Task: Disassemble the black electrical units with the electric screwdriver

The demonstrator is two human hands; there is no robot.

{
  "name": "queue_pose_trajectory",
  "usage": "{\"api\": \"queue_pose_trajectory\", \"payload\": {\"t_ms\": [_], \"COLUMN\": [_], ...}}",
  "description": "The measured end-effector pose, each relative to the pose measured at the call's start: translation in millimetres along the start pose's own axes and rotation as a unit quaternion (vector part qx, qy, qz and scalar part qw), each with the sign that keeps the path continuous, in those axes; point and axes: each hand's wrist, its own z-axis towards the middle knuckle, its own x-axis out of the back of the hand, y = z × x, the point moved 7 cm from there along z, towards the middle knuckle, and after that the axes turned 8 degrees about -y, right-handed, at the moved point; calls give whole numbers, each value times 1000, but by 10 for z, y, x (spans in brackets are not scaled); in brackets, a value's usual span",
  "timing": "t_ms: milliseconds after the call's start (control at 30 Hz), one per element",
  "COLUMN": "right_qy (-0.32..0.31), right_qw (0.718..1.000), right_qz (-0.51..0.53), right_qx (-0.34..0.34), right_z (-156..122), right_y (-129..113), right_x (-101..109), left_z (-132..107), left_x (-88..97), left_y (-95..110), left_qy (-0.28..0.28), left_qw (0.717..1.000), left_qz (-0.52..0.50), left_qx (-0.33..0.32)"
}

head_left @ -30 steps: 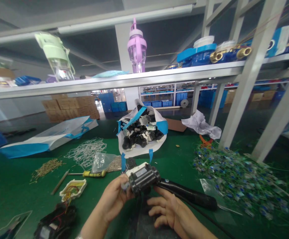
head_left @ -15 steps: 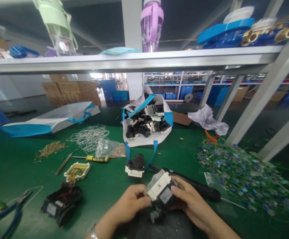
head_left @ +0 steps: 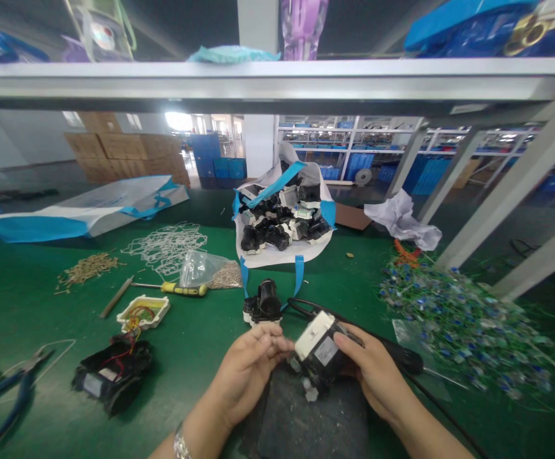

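My right hand (head_left: 370, 363) grips a black and white plastic housing (head_left: 322, 347) with a pale label, tilted above a dark pad (head_left: 315, 421). A small translucent piece (head_left: 310, 389) sticks out at its lower end. Close by on its left is my left hand (head_left: 253, 360), palm partly turned up and fingers curled together; its fingertips reach the housing's white edge, and what they pinch, if anything, is hidden. Just beyond the hands stands another black and white housing (head_left: 264, 303). Behind my right hand lies a black electric screwdriver (head_left: 404, 357) with a cable.
A white bag (head_left: 301, 255) full of similar housings stands at the back. On the left are an opened housing (head_left: 115, 376) with wires, pliers (head_left: 23, 382), a yellow screwdriver (head_left: 181, 289), screws (head_left: 88, 269) and white wire pieces (head_left: 167, 248). Green-wired parts (head_left: 454, 325) are heaped right. A shelf (head_left: 258, 86) crosses above.
My left hand has come off the housing's front face and turned its palm up beside it. My right hand keeps its hold. The view has dipped slightly downward.
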Motion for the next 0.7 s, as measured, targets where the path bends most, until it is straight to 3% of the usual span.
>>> {"api": "queue_pose_trajectory", "payload": {"t_ms": [233, 300, 367, 467, 633, 700], "right_qy": [47, 48, 49, 46, 40, 41], "right_qw": [996, 994, 991, 985, 977, 976], "right_qz": [69, 93, 119, 155, 192, 199], "right_qx": [-22, -33, -45, -63, -80, -83], "right_z": [6, 14, 17, 10, -11, -16], "right_y": [21, 41, 64, 88, 99, 99], "right_x": [74, 67, 55, 28, -9, -10], "left_z": [-14, -12, -8, -4, 7, 15], "left_x": [256, 336, 360, 291, 183, 205], "left_y": [170, 259, 338, 367, 238, 238], "left_qy": [92, 116, 123, 97, 41, 54], "left_qw": [983, 951, 892, 825, 802, 800], "left_qz": [159, 285, 434, 556, 595, 596], "left_qx": [13, 19, 24, 8, -21, -44]}}
